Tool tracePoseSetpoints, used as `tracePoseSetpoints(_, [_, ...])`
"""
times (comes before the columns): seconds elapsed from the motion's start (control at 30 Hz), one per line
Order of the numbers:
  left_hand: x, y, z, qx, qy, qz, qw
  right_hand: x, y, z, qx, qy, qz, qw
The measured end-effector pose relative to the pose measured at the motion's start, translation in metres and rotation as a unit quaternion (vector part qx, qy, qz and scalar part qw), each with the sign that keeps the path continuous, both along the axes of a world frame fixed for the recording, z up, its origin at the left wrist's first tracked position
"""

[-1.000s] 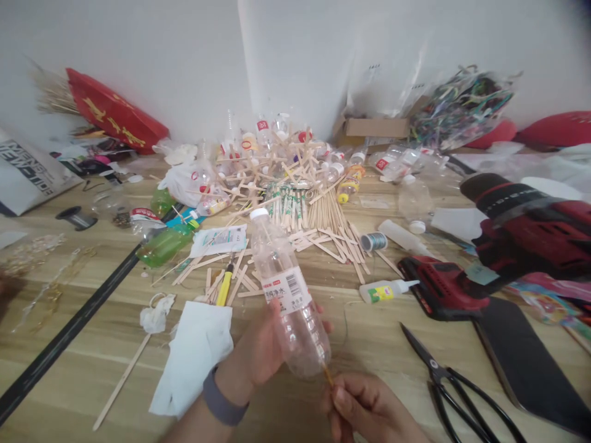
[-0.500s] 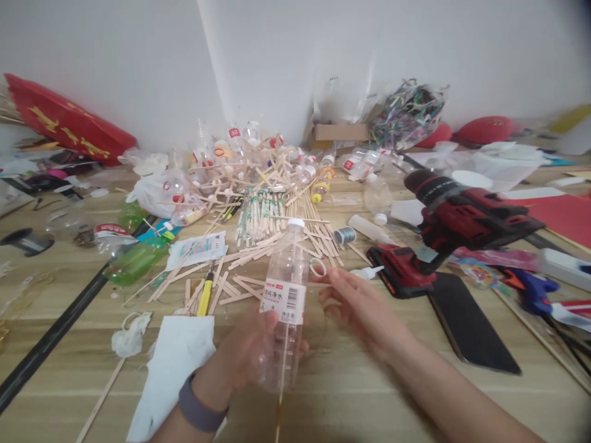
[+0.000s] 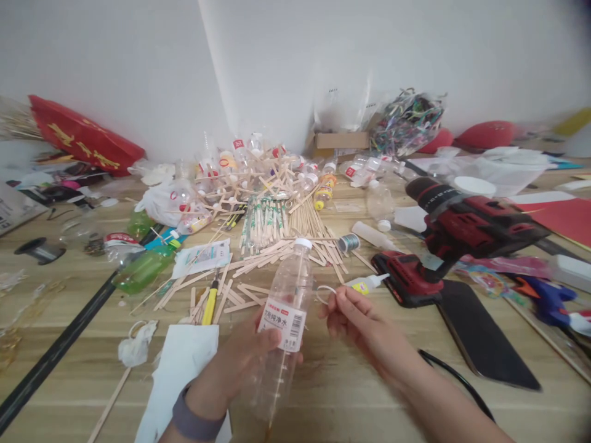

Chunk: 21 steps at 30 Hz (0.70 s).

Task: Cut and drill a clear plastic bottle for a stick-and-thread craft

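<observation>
My left hand (image 3: 252,347) is wrapped round a clear plastic water bottle (image 3: 289,289) with a white cap and a printed label. The bottle leans, its cap pointing away from me; a thin stick shows at or behind its lower end. Just right of the bottle, my right hand (image 3: 357,317) pinches a small white ring (image 3: 325,294) between thumb and fingertips. A narrow gap separates ring and bottle. Beyond that hand lies a small glue bottle (image 3: 364,284) with a pointed nozzle. A wire spool (image 3: 348,243) rests behind it.
A red cordless drill (image 3: 462,227) stands at right beside a black phone (image 3: 484,335). Wooden sticks (image 3: 258,261) and plastic bottles cover the table's back. A yellow cutter (image 3: 210,303), white paper (image 3: 184,363) and green bottle (image 3: 145,267) lie left. A black bar (image 3: 69,335) crosses the left side.
The bottle has shifted slightly lower and tilts more. My right hand with the ring has moved a little down and right. The whole view has shifted slightly.
</observation>
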<state>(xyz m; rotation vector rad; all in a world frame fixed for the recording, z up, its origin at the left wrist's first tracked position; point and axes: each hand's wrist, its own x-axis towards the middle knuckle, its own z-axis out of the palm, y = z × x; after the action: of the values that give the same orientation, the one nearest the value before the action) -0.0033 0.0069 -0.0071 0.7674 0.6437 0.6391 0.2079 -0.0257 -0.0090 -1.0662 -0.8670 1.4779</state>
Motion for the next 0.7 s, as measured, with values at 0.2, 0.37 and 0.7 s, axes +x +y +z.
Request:
tracePoseSetpoints(0.2, [-0.004, 0.000, -0.002, -0.013, -0.032, -0.034, 0.999, 0.012, -0.006, 0.003, 0.045, -0.075, -0.020, 0.996])
tracePoseSetpoints(0.37, [-0.003, -0.001, -0.007, -0.019, -0.028, -0.028, 0.999, 0.015, -0.009, 0.002, 0.085, -0.142, -0.010, 0.986])
tracePoseSetpoints(0.7, [0.005, -0.004, -0.008, 0.009, 0.015, -0.032, 0.999, 0.002, -0.014, 0.002, 0.114, -0.235, 0.007, 0.965])
